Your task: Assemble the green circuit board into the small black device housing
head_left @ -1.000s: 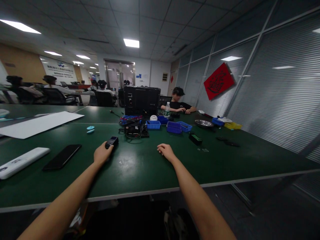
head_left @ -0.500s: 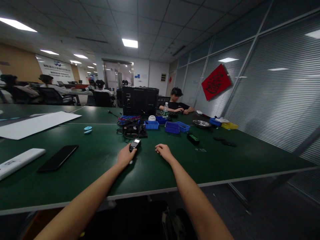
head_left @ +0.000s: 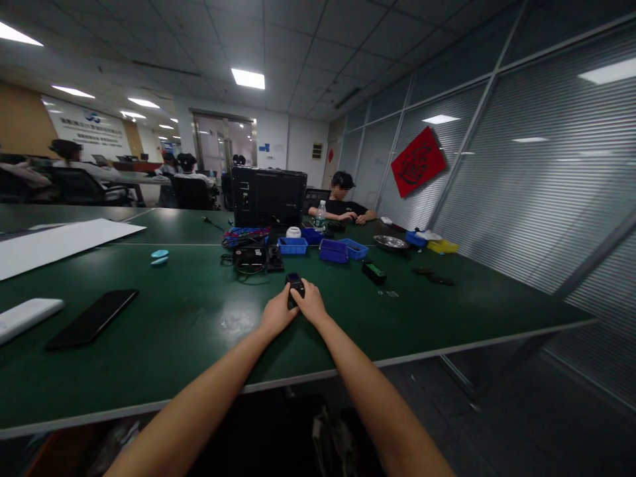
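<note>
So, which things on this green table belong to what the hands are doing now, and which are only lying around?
In hand:
- small black handheld device, gripped between the left hand and the right hand

Lying about, untouched:
- black phone
- blue bins
- metal bowl
- water bottle
- white sheet

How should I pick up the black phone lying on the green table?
Grip the phone by its two long edges, coming from straight above. It lies flat on the table, so nothing fits underneath, and it looks narrow enough to pinch across.
</note>
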Motion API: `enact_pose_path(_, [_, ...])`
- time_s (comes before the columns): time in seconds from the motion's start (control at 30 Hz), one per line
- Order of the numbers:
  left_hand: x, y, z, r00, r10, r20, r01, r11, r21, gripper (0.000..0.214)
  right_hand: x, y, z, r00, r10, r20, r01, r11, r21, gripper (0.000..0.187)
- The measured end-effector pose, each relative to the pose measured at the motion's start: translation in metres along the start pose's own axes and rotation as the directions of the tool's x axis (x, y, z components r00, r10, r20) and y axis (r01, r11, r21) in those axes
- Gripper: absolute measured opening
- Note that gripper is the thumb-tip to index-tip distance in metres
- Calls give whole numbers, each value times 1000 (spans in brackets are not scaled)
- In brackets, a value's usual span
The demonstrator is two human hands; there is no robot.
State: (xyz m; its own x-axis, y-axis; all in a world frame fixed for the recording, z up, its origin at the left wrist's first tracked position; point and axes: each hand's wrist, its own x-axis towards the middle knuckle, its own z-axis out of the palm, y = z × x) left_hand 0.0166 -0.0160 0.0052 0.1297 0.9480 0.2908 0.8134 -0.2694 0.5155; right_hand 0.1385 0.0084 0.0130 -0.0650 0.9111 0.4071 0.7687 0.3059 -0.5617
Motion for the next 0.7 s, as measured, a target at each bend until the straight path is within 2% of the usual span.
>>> enact_pose_path(0.1, [1,0,-1,999,13,50,-14,1000,26,72,1,1,2,997,73,3,-72,990,-123,55])
enact_pose_path(0.27, [2,-4,-4,998,-7,61,13,996,-93,68,9,14,-6,981,190,-26,-191,963,-188,38])
enact_pose_path(0.4, [5,-10,-4,996,-79,38,85,967,-238,61,16,40,-26,934,323,-156,-350,915,-203,32])
enact_pose_path(0.5, [7,-13,-3,996,-83,32,89,959,-271,58,19,58,-39,884,405,-233,-449,873,-190,32])
enact_pose_path(0.7, [6,-11,-5,996,-86,29,90,960,-266,55,20,69,-40,862,413,-295,-473,864,-171,35])
